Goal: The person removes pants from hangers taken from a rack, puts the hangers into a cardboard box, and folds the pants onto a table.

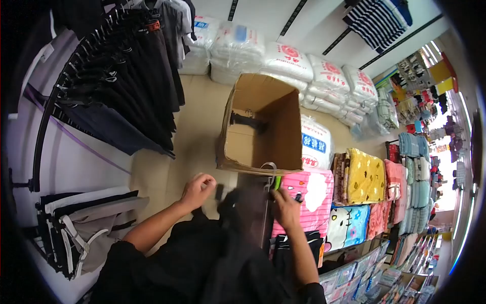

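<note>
My right hand (pixel 287 209) is closed at the top of a dark garment, by a clothes hanger (pixel 271 167) with a pale curved hook and a bright green tag (pixel 277 182). The dark garment (pixel 250 207) hangs beside the hand and is blurred; its exact kind is hard to make out. My left hand (pixel 198 191) is in the air to the left, loosely curled, with a gap between thumb and fingers and nothing visible in it. Ahead of both hands stands an open cardboard box (pixel 263 147). Inside it lies a black hanger-like piece (pixel 248 121).
Dark trousers (pixel 136 86) hang on a curved rack at the left, above folded trousers (pixel 96 218). Plastic-wrapped white bales (pixel 288 61) line the wall. Right of me are a pink striped bedding pack (pixel 306 195), a yellow blanket (pixel 364 175) and more stacked textiles.
</note>
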Action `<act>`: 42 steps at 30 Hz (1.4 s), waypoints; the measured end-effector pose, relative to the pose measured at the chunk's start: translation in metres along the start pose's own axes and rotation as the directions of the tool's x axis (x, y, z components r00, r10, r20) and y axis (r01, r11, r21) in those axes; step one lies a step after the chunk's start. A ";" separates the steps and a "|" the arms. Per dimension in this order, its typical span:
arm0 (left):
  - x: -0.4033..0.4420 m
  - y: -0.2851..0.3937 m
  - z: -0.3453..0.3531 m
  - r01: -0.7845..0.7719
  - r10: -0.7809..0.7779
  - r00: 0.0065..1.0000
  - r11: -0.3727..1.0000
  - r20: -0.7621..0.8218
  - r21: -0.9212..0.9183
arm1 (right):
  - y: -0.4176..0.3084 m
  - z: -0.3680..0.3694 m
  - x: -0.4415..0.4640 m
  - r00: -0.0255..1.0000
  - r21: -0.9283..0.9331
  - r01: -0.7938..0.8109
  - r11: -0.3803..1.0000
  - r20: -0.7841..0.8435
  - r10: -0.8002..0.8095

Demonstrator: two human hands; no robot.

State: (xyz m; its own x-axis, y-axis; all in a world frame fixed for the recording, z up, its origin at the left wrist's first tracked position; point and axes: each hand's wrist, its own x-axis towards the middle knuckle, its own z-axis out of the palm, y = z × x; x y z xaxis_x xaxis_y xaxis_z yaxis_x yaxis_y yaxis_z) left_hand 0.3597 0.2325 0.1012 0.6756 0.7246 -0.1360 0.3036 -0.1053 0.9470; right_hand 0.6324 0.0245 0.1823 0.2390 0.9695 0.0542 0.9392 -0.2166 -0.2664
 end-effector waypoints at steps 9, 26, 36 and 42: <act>0.068 -0.010 -0.015 0.273 -0.278 0.957 0.960 0.083 0.060 | 0.138 0.079 0.220 0.947 -0.229 -0.220 0.948 0.183 0.264; 0.226 -0.014 0.018 0.434 -0.539 0.835 0.767 0.107 0.472 | 0.293 0.461 0.341 0.674 -0.209 -0.231 0.950 0.670 0.311; 0.235 -0.021 0.028 0.477 -0.572 0.817 0.742 0.074 0.470 | 0.284 0.485 0.361 0.567 -0.203 -0.415 0.887 0.705 0.426; 0.225 -0.015 0.031 0.385 -0.502 0.859 0.764 0.102 0.517 | 0.259 0.455 0.329 0.550 0.060 -0.377 0.924 0.817 0.171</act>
State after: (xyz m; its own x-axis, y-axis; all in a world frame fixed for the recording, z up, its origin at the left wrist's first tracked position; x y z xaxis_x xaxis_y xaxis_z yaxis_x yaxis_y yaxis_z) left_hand 0.5278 0.3761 0.0470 0.4963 0.6060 -0.6216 0.8398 -0.1538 0.5206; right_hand 0.8418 0.3396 -0.3072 0.0908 0.5897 -0.8025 0.7630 -0.5590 -0.3245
